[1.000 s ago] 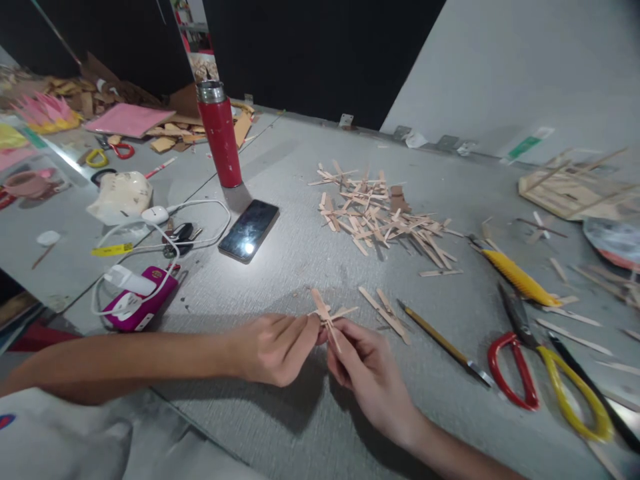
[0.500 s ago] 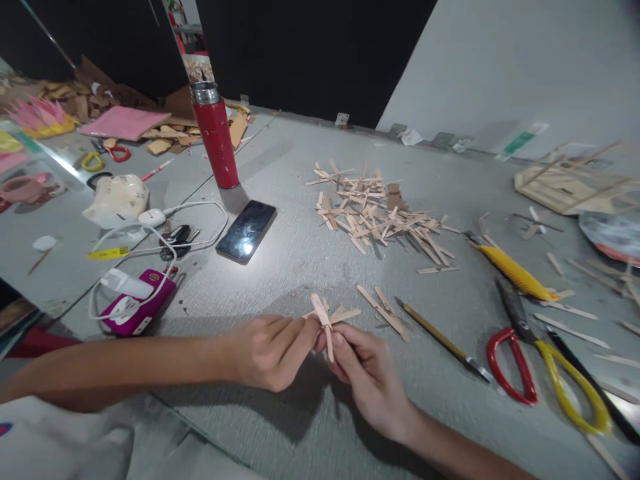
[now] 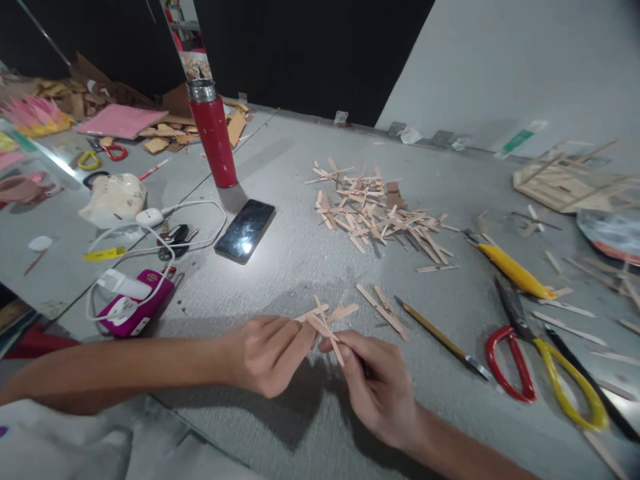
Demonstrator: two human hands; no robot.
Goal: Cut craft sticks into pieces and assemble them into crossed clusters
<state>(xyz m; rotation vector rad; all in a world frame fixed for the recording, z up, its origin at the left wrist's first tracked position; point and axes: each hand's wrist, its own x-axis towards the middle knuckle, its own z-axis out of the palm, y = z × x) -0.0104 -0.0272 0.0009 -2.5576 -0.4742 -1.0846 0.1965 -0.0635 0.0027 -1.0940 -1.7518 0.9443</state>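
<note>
Several small flat wooden sticks (image 3: pixel 325 325), crossed over one another, are held between my two hands above the table. My left hand (image 3: pixel 273 353) is closed, its thumb and fingers pinching the left side of the crossed sticks. From the other side, my right hand (image 3: pixel 377 383) pinches the lower end of one stick between thumb and forefinger. Whether the sticks are joined cannot be made out. Just beyond my right hand lie loose wooden sticks (image 3: pixel 383 312) and a brown-handled craft tool (image 3: pixel 440 337).
A pile of wooden sticks (image 3: pixel 370 207) covers the table's middle. Red-and-yellow-handled scissors (image 3: pixel 520 360) and a yellow cutter (image 3: pixel 515 270) lie right. A phone (image 3: pixel 246 231), red bottle (image 3: pixel 214 140), white cable (image 3: pixel 220 217) and purple power bank (image 3: pixel 143 303) are left.
The front stick has turned from nearly upright to a slant, its lower end shifting right. My right hand has moved slightly right; my left hand stays nearly in place.
</note>
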